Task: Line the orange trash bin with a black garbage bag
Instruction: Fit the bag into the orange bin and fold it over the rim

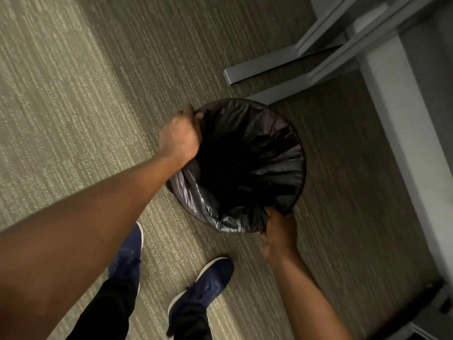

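Note:
A black garbage bag (247, 165) lies open inside a round bin on the carpet, its edge folded out over the rim all the way around. The bin's orange body is hidden under the plastic. My left hand (180, 138) grips the bag's edge at the rim's far left side. My right hand (279, 231) pinches the bag's edge at the rim's near right side. The bag's inside is dark and I cannot see its bottom.
Grey metal desk legs (269, 67) stand just behind the bin. A pale panel or desk side (397, 133) runs along the right. My two blue shoes (203, 285) stand on the striped carpet (73, 106) in front of the bin.

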